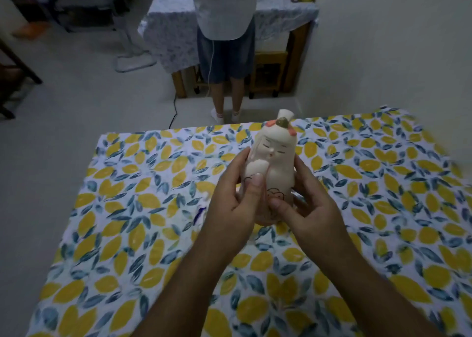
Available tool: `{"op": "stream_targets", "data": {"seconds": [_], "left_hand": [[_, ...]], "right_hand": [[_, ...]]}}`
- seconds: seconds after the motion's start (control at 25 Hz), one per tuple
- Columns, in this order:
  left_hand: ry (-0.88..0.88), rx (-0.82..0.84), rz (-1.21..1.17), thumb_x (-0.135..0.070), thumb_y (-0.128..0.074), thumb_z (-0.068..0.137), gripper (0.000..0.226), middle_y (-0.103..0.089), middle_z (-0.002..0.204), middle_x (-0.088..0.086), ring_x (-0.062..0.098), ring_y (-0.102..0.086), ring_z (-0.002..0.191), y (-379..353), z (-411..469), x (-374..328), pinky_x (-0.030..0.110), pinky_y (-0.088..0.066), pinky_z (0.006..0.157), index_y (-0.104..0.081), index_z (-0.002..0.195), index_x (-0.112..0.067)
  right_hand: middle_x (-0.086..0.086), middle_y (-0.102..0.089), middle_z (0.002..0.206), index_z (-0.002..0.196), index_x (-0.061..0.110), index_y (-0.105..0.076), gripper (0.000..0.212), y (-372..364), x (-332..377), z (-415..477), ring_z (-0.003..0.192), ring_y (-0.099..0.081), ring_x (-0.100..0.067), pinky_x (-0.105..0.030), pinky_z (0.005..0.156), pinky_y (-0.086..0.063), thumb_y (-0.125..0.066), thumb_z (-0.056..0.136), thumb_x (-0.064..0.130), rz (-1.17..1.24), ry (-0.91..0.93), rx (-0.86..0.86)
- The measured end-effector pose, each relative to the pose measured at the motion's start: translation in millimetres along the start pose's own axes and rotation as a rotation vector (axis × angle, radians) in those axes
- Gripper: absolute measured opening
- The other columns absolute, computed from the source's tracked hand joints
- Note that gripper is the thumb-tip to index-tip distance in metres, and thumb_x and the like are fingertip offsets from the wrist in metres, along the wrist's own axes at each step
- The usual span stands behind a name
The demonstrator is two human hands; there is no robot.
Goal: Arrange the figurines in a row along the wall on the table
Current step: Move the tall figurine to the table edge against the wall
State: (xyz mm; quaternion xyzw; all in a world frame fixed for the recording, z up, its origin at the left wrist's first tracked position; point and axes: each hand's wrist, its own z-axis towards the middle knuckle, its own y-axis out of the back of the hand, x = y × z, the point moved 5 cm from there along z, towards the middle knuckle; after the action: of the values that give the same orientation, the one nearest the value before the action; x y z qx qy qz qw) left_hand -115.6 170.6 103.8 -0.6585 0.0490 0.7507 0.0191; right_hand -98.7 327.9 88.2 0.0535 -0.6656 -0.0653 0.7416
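A cream ceramic figurine (274, 155) with closed eyes, an orange hair band and a white topknot is held upright above the middle of the table (127, 234), which wears a yellow-and-blue leaf cloth. My left hand (235, 201) wraps its left side, thumb across the front. My right hand (306, 204) cups its right side and lower part. Its base is hidden by my fingers. No other figurine is visible.
A white wall (396, 55) runs along the table's right side. A person (226, 30) stands with their back to me beyond the far edge, at another cloth-covered table (168, 25). A fan stand (130, 60) and a black cable (175, 109) are on the floor.
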Motion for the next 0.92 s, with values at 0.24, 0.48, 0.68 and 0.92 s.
{"op": "stream_targets", "data": {"seconds": [0.24,0.48,0.68,0.92], "left_hand": [[0.108,0.158,0.115,-0.046,-0.039,0.103,0.040,-0.044,0.143,-0.015,0.006,-0.047,0.131,-211,73,39,0.047,-0.047,0.103,-0.044,0.142,-0.047],[0.092,0.419,0.021,-0.029,-0.039,0.107,0.037,-0.057,0.129,-0.035,-0.011,-0.052,0.121,-399,160,76,0.022,-0.050,0.096,-0.047,0.136,-0.051],[0.175,0.445,0.044,-0.025,-0.043,0.107,0.036,-0.058,0.129,-0.024,0.001,-0.053,0.125,-484,255,120,0.024,-0.049,0.098,-0.053,0.141,-0.030],[0.134,0.489,0.097,-0.020,-0.044,0.106,0.036,-0.059,0.140,-0.001,0.010,-0.053,0.128,-540,336,143,0.038,-0.044,0.108,-0.055,0.141,-0.022]], "right_hand": [[0.029,-0.059,0.135,0.149,0.049,-0.038,0.081,200,-76,15,0.125,-0.055,0.005,-0.016,0.083,-0.056,-0.078,0.087,0.017,0.057,-0.128,-0.240],[0.013,-0.061,0.136,0.150,0.034,-0.044,0.075,359,-152,65,0.122,-0.059,-0.002,-0.024,0.087,-0.058,-0.081,0.086,0.018,-0.057,-0.188,-0.482],[0.009,-0.064,0.130,0.143,0.031,-0.052,0.065,433,-199,136,0.115,-0.060,0.001,-0.019,0.085,-0.056,-0.080,0.085,0.022,-0.125,-0.177,-0.659],[0.002,-0.068,0.121,0.134,0.020,-0.052,0.062,477,-241,202,0.110,-0.066,-0.008,-0.042,0.090,-0.059,-0.084,0.081,0.023,-0.067,-0.169,-0.841]]}}
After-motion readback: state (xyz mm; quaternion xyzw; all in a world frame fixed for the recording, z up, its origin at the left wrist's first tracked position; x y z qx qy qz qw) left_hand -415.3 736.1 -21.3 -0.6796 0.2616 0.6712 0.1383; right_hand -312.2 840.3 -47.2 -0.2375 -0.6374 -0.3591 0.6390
